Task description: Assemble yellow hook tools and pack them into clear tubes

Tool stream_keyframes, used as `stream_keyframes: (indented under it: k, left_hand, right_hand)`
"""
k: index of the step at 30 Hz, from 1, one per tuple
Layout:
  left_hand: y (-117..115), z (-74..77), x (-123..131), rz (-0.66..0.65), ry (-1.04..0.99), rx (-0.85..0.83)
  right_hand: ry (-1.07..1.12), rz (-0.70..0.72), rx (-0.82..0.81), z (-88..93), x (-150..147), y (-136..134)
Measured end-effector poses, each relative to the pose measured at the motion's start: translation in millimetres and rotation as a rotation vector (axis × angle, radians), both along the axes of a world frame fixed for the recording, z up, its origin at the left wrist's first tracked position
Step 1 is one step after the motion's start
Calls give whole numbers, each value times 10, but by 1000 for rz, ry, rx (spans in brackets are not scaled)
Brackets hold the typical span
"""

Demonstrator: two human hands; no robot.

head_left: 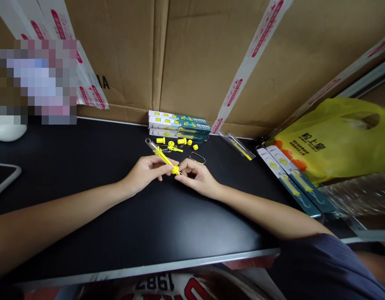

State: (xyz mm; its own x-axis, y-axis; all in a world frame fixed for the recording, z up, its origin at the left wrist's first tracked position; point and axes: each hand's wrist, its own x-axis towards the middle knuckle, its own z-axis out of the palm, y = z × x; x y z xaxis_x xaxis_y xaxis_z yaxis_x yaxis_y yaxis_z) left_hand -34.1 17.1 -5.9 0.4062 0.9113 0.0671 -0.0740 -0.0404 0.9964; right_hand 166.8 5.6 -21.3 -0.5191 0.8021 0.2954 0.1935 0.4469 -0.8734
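My left hand (148,173) is closed around a slim yellow spring scale (163,156), tilted with its upper end to the left. A coiled metal spring (151,143) sticks out of that upper end. At its lower end, my right hand (197,177) pinches a thin metal wire beside the yellow end piece (175,170); the fingertips partly hide where they meet. Just beyond the hands lie several small yellow plastic parts, among them a collar (160,141) and a cap (195,147). A bent wire hook (198,157) rests behind my right hand.
Stacked spring scale boxes (180,125) stand against a large cardboard box (192,54). A clear packet (238,146) lies right of them. Further right are two more boxes (289,179) and a yellow plastic bag (336,141). A tablet-like device (3,179) sits at the left edge.
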Motion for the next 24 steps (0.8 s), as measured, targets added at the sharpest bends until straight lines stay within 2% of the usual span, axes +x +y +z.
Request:
stream_keyframes:
  k: [4,8,13,16,19,20,21,24]
  left_hand:
    - [2,-28,-1,96,-28,-23]
    - [2,-30,-2,82,-72,-64]
    - [-17,-26,-3,30,-77,-4]
    - [-27,-28,-5,-25,-51,11]
    - [-30,-28,-2,-52,-36,-2]
    - [-30,-27,1,-54,-29,2]
    - [-29,-26,4,-54,-20,8]
    - [-23,-27,8,-63,9,25]
  right_hand:
    - [-68,-77,86,36,-4,-21]
    - [-55,-214,236,61,0,-44]
    - [-157,-118,398,84,7,-16]
    - [-146,-30,715,170,-12,-76]
    - [-114,307,1151,247,-33,-382]
    - [-43,409,1223,252,-29,-546]
    - [-37,389,1201,245,-16,-731]
    - [-138,35,920,197,79,-1285]
